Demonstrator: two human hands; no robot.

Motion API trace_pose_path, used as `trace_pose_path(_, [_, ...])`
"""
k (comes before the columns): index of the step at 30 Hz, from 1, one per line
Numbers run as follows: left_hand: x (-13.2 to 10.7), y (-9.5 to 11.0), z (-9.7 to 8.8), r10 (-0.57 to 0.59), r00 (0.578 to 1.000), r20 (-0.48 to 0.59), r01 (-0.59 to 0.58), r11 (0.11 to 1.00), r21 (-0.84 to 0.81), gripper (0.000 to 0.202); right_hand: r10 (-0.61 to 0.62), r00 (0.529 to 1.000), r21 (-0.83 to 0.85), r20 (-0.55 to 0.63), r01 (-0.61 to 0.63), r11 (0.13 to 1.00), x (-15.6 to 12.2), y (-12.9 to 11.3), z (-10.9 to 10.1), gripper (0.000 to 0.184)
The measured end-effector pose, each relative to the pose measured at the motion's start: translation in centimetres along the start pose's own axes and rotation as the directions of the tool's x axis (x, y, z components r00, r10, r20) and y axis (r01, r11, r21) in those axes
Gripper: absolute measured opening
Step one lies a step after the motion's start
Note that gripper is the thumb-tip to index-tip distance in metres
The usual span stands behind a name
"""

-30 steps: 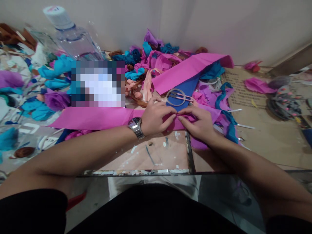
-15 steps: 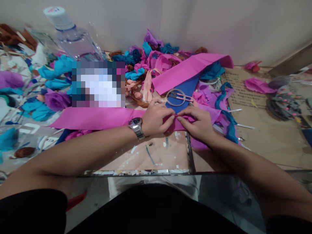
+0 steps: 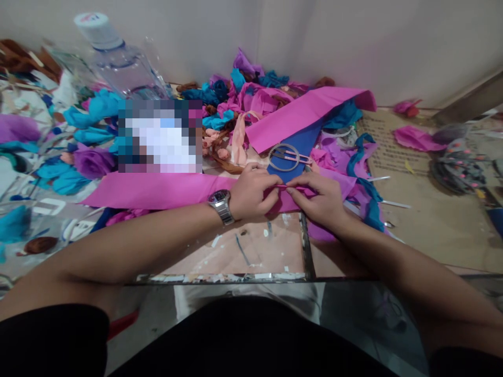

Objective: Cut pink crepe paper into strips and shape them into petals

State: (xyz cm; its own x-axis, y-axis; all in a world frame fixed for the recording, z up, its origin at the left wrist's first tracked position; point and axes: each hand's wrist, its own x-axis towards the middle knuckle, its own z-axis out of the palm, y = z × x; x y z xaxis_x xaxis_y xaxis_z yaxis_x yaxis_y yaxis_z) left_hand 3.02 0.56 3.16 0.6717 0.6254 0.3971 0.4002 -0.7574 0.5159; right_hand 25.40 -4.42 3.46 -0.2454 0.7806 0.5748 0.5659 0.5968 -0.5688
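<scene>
A long pink crepe paper strip (image 3: 165,191) lies across the table and runs under my left hand (image 3: 255,191). Thumb and fingers of that hand pinch the strip's edge. Close beside it, my right hand (image 3: 320,196) pinches the same edge, its fingertips almost meeting the left ones. Between them the edge looks narrow and rolled or folded; the exact fold is partly hidden by the fingers. Just beyond the fingertips, a grey metal ring (image 3: 283,157) and a pink hair-clip-like piece (image 3: 294,155) rest on a blue sheet (image 3: 310,140).
Another pink strip (image 3: 310,115) lies behind the ring. A clear bottle (image 3: 121,68) with a white cap stands at the back left. Paper flowers (image 3: 92,159) and scraps crowd the left and back. Cardboard (image 3: 424,220) covers the right, with a dark pincushion-like object (image 3: 456,167).
Both hands keep nearly the same pinch on the pink strip, with only a very slight shift of the fingers. The view has moved a little.
</scene>
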Motion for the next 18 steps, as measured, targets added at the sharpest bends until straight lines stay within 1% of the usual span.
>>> trace_pose_path(7, [0.05,0.03,-0.03,-0.005,1.0,0.001,0.005,1.0,-0.016,0.034,-0.066,0.998,-0.008,-0.006,0.066,0.998,0.05,-0.14,-0.07,0.008])
trace_pose_path(12, [0.04,-0.12,0.07,0.006,1.0,-0.012,-0.006,1.0,-0.018,0.032,-0.079,0.997,-0.031,0.01,0.08,0.996,-0.1,0.38,-0.04,0.012])
trace_pose_path(16, [-0.03,-0.26,0.23,0.02,0.999,-0.04,-0.022,0.998,-0.051,0.032,-0.125,0.992,-0.029,0.006,0.125,0.992,-0.07,0.45,-0.06,0.014])
trace_pose_path(18, [-0.05,-0.26,0.29,0.009,0.999,-0.041,-0.012,0.998,-0.065,0.03,-0.14,0.99,-0.027,0.013,0.14,0.99,-0.02,0.34,-0.09,0.014])
